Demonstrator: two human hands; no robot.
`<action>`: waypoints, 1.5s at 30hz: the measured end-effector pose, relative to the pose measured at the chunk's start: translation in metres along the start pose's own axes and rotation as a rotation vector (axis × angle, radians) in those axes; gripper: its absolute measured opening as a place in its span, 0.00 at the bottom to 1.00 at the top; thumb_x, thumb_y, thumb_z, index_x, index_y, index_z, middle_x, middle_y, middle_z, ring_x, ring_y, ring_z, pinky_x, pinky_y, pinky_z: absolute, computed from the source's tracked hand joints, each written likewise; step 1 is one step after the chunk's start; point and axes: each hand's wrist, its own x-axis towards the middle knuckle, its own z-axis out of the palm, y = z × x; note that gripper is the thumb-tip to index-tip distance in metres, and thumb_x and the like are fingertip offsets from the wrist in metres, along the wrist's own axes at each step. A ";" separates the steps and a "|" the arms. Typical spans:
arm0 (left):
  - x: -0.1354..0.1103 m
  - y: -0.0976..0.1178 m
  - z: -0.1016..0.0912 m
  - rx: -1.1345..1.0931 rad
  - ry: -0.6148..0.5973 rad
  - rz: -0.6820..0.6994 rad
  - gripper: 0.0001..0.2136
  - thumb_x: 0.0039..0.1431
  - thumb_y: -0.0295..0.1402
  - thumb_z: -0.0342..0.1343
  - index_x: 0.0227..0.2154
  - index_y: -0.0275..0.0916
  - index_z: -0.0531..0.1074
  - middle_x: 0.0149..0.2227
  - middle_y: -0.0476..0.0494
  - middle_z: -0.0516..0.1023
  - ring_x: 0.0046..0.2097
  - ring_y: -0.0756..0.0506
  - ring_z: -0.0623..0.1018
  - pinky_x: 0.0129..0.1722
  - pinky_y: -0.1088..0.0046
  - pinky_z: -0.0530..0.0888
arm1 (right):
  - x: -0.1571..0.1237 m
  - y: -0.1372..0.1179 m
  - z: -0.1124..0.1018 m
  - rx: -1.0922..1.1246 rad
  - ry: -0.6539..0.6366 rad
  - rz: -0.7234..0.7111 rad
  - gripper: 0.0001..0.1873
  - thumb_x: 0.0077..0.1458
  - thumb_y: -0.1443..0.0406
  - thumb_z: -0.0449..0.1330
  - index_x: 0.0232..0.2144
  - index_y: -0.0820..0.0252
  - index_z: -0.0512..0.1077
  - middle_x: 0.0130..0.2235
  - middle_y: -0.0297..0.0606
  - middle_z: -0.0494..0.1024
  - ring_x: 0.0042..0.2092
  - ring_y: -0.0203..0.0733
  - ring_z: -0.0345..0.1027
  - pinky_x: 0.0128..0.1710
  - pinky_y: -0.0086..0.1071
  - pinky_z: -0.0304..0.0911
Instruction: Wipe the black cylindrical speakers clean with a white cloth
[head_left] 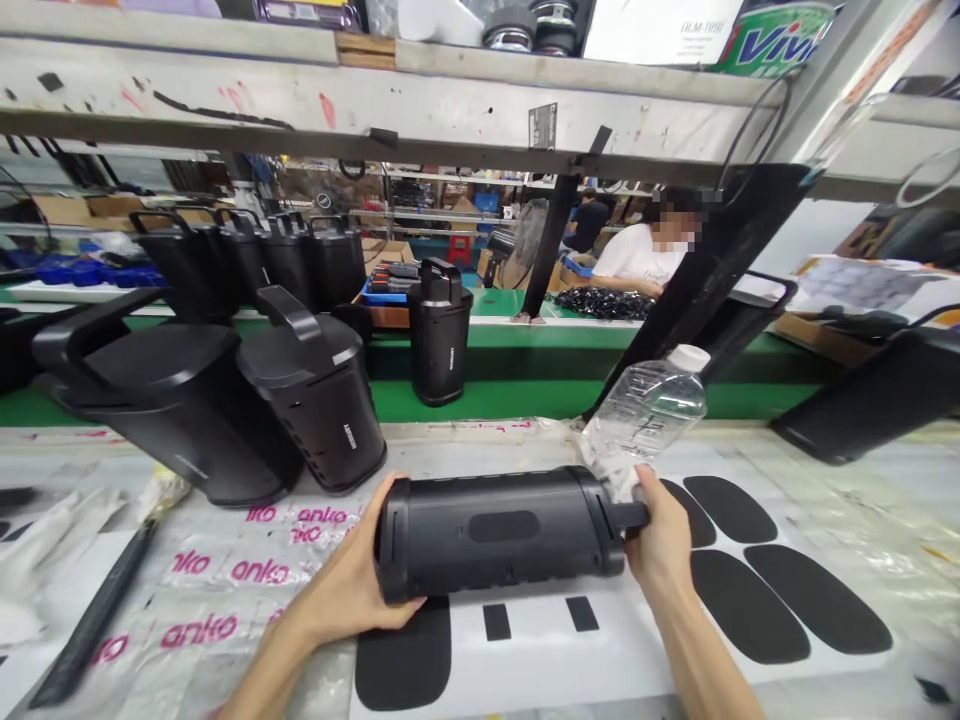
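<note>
A black portable speaker [504, 528] lies on its side in front of me, held between both hands above the bench. Around its left end, the base, my left hand [367, 560] is closed. My right hand [660, 540] grips the carry handle [628, 515] at the other end, and a crumpled whitish cloth or plastic shows by its fingertips. Below the speaker lies a white backing sheet [540, 670] with rounded black pads [405, 660] and two small black rectangles [496, 622]. More black pads [750, 605] lie on it to the right.
Two upright speakers [315, 400] stand at left, another [440, 335] on the green conveyor [517, 365]. A clear plastic bottle [651, 400] stands behind my right hand. A dark-handled brush-like tool [97, 620] lies at left. An overhead shelf [450, 115] spans the top; a person [637, 255] sits beyond.
</note>
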 end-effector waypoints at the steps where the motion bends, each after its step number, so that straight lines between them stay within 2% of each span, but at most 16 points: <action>1: 0.000 -0.001 -0.001 0.016 0.013 -0.009 0.54 0.45 0.32 0.63 0.65 0.51 0.27 0.68 0.37 0.45 0.66 0.34 0.55 0.64 0.44 0.52 | -0.001 -0.003 0.000 -0.053 0.026 -0.028 0.22 0.44 0.47 0.61 0.27 0.61 0.71 0.29 0.37 0.72 0.38 0.47 0.67 0.43 0.39 0.63; 5: 0.001 -0.005 -0.001 0.068 0.017 -0.043 0.55 0.44 0.33 0.63 0.65 0.50 0.26 0.67 0.35 0.50 0.65 0.33 0.59 0.63 0.43 0.55 | -0.015 -0.017 0.002 -0.375 0.075 -0.485 0.24 0.59 0.51 0.51 0.44 0.63 0.73 0.48 0.46 0.73 0.53 0.51 0.63 0.55 0.43 0.55; 8: 0.002 -0.005 -0.001 0.089 0.026 -0.047 0.55 0.44 0.33 0.64 0.65 0.49 0.27 0.65 0.34 0.52 0.64 0.33 0.61 0.62 0.44 0.57 | -0.036 -0.021 0.015 -0.659 -0.210 -0.952 0.20 0.64 0.59 0.47 0.48 0.63 0.72 0.50 0.44 0.75 0.54 0.50 0.65 0.54 0.43 0.57; 10: 0.003 -0.004 -0.001 0.095 0.035 -0.056 0.55 0.44 0.33 0.64 0.66 0.48 0.28 0.65 0.33 0.54 0.63 0.32 0.62 0.62 0.44 0.58 | -0.058 -0.020 0.032 -0.796 -0.324 -1.134 0.18 0.65 0.65 0.47 0.51 0.65 0.70 0.53 0.43 0.74 0.57 0.49 0.63 0.56 0.42 0.55; 13: 0.004 -0.003 -0.001 0.064 0.030 -0.076 0.54 0.45 0.32 0.63 0.66 0.47 0.29 0.63 0.32 0.58 0.61 0.33 0.65 0.60 0.45 0.61 | -0.103 -0.019 0.060 -0.829 -0.357 -1.220 0.20 0.63 0.69 0.47 0.55 0.71 0.66 0.57 0.44 0.70 0.60 0.48 0.60 0.58 0.43 0.54; 16: 0.003 -0.006 0.001 0.013 0.056 -0.051 0.54 0.43 0.29 0.64 0.66 0.47 0.31 0.64 0.32 0.57 0.61 0.32 0.66 0.59 0.46 0.63 | -0.147 -0.020 0.080 -0.744 -0.520 -1.258 0.23 0.62 0.66 0.48 0.57 0.70 0.65 0.62 0.41 0.62 0.64 0.48 0.53 0.61 0.42 0.53; 20: 0.003 -0.008 0.001 0.010 0.064 -0.027 0.55 0.43 0.28 0.64 0.66 0.47 0.30 0.64 0.31 0.55 0.62 0.31 0.65 0.59 0.45 0.64 | -0.146 -0.017 0.076 -0.744 -0.643 -1.296 0.23 0.61 0.67 0.48 0.57 0.64 0.65 0.63 0.34 0.61 0.64 0.43 0.51 0.64 0.40 0.49; 23: 0.004 -0.004 -0.001 0.074 0.069 -0.064 0.52 0.45 0.30 0.63 0.66 0.46 0.32 0.64 0.32 0.56 0.62 0.30 0.64 0.60 0.44 0.61 | -0.096 -0.018 0.048 -0.733 -0.447 -1.133 0.22 0.61 0.69 0.46 0.55 0.64 0.68 0.56 0.40 0.70 0.60 0.48 0.60 0.63 0.49 0.47; 25: 0.004 -0.002 -0.002 0.113 0.073 -0.058 0.53 0.45 0.31 0.64 0.66 0.46 0.32 0.64 0.32 0.55 0.62 0.30 0.63 0.61 0.45 0.60 | -0.056 -0.021 0.022 -0.697 -0.369 -0.799 0.20 0.60 0.62 0.49 0.49 0.63 0.73 0.52 0.42 0.74 0.58 0.55 0.61 0.61 0.52 0.47; 27: 0.004 0.000 -0.003 0.126 0.067 -0.044 0.53 0.44 0.31 0.64 0.66 0.46 0.31 0.65 0.32 0.54 0.63 0.31 0.62 0.62 0.45 0.58 | -0.020 -0.024 -0.004 -0.563 -0.212 -0.286 0.20 0.54 0.54 0.54 0.41 0.60 0.76 0.46 0.43 0.78 0.53 0.55 0.64 0.57 0.46 0.54; 29: 0.005 0.001 -0.003 0.118 0.056 -0.046 0.54 0.44 0.31 0.64 0.66 0.47 0.31 0.65 0.33 0.54 0.63 0.32 0.62 0.62 0.46 0.58 | 0.006 -0.024 -0.025 -0.520 -0.112 -0.049 0.22 0.51 0.49 0.55 0.31 0.62 0.76 0.34 0.45 0.79 0.45 0.57 0.68 0.49 0.45 0.61; 33: 0.004 0.001 -0.003 0.109 0.061 -0.035 0.55 0.43 0.30 0.65 0.66 0.47 0.31 0.65 0.33 0.53 0.64 0.31 0.61 0.62 0.46 0.58 | 0.023 -0.016 -0.034 -0.349 -0.155 0.268 0.15 0.44 0.55 0.61 0.26 0.63 0.74 0.28 0.43 0.77 0.37 0.53 0.71 0.38 0.39 0.67; 36: 0.003 -0.001 -0.003 0.122 0.074 0.027 0.56 0.43 0.30 0.66 0.65 0.49 0.30 0.66 0.33 0.50 0.64 0.31 0.59 0.62 0.44 0.57 | 0.017 -0.017 -0.022 -0.182 -0.278 0.446 0.11 0.43 0.60 0.61 0.24 0.65 0.73 0.26 0.45 0.77 0.30 0.51 0.73 0.31 0.39 0.69; 40: 0.006 -0.008 -0.001 0.127 0.127 0.327 0.55 0.47 0.30 0.67 0.64 0.60 0.29 0.68 0.38 0.38 0.67 0.32 0.52 0.62 0.44 0.57 | 0.014 -0.027 -0.009 -0.048 -0.300 0.503 0.10 0.44 0.62 0.62 0.27 0.64 0.74 0.28 0.45 0.78 0.29 0.48 0.73 0.29 0.36 0.70; 42: 0.007 -0.011 0.000 0.077 0.126 0.372 0.55 0.45 0.39 0.69 0.63 0.62 0.30 0.69 0.38 0.32 0.68 0.31 0.46 0.62 0.41 0.54 | 0.017 -0.027 -0.005 -0.023 -0.295 0.488 0.11 0.44 0.62 0.62 0.29 0.64 0.75 0.30 0.44 0.79 0.31 0.46 0.74 0.29 0.34 0.69; 45: 0.006 -0.012 0.000 -0.138 0.119 0.258 0.49 0.42 0.59 0.61 0.63 0.54 0.41 0.69 0.34 0.33 0.68 0.28 0.43 0.62 0.41 0.53 | 0.022 -0.016 0.000 -0.026 -0.275 0.437 0.11 0.43 0.61 0.64 0.29 0.64 0.77 0.33 0.42 0.80 0.36 0.46 0.74 0.32 0.31 0.69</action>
